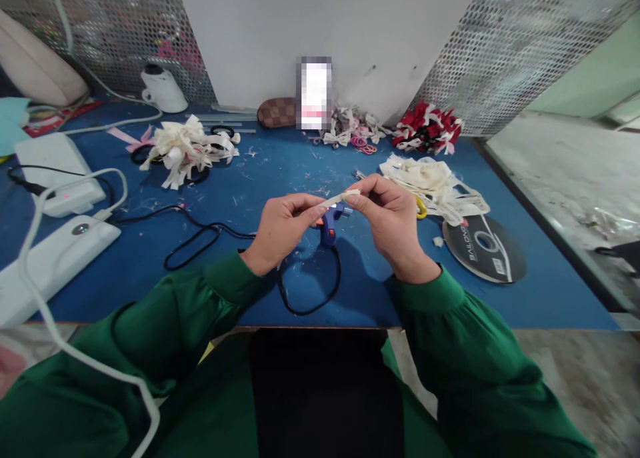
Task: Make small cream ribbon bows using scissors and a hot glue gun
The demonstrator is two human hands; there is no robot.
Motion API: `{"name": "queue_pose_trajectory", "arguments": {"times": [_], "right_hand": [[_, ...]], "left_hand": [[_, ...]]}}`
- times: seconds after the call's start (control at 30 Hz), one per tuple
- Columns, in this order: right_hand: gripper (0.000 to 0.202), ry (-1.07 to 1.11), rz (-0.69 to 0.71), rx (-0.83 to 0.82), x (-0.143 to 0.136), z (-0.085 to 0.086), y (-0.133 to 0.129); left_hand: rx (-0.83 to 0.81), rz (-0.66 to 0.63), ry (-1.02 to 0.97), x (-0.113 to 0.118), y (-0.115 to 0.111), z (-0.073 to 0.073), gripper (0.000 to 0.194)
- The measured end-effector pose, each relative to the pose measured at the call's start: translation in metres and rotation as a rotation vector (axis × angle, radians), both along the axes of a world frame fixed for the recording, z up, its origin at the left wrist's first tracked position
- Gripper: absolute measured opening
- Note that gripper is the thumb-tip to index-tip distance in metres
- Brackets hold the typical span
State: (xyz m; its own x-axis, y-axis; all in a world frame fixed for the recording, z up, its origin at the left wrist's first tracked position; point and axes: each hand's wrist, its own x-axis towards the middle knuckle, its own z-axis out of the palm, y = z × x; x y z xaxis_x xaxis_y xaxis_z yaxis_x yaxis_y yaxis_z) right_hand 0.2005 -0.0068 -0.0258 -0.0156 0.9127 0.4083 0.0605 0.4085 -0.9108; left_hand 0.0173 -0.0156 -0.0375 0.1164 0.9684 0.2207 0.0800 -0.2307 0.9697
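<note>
Between my two hands a short cream ribbon [341, 197] is stretched above the middle of the blue table. My left hand [287, 228] pinches its left end between thumb and fingers, and my right hand [393, 221] pinches the other end. Just below the ribbon lies a blue glue gun [329, 231], partly hidden by my hands, with a black cord looping toward me. A pile of cream ribbon pieces [425, 178] lies beyond my right hand, with a yellow handle [421, 208] showing at its edge.
A dark ribbon spool [485, 248] lies at the right. At the left are a cream ribbon heap [185, 148], a white power bank [55, 265] and cables. Along the back stand a phone [315, 91], a brown checked case [277, 113] and red bows [430, 128].
</note>
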Motion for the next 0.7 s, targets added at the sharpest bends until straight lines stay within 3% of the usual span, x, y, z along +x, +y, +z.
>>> {"name": "queue_pose_trajectory", "arguments": {"times": [0.23, 0.4, 0.47, 0.7], "right_hand": [[0.009, -0.003, -0.025, -0.042, -0.001, 0.0, -0.001], [0.01, -0.08, 0.194, -0.052, -0.006, 0.003, -0.008], [0.01, -0.09, 0.236, -0.045, -0.009, 0.003, -0.009], [0.016, -0.065, 0.152, -0.025, -0.011, -0.002, -0.008]], "left_hand": [[0.018, 0.084, -0.033, 0.001, -0.001, 0.001, 0.015], [0.014, 0.153, -0.05, 0.003, -0.003, 0.002, 0.015], [0.002, 0.148, -0.061, 0.004, -0.003, 0.0, 0.014], [-0.004, 0.042, -0.091, 0.005, -0.007, -0.002, 0.014]]}}
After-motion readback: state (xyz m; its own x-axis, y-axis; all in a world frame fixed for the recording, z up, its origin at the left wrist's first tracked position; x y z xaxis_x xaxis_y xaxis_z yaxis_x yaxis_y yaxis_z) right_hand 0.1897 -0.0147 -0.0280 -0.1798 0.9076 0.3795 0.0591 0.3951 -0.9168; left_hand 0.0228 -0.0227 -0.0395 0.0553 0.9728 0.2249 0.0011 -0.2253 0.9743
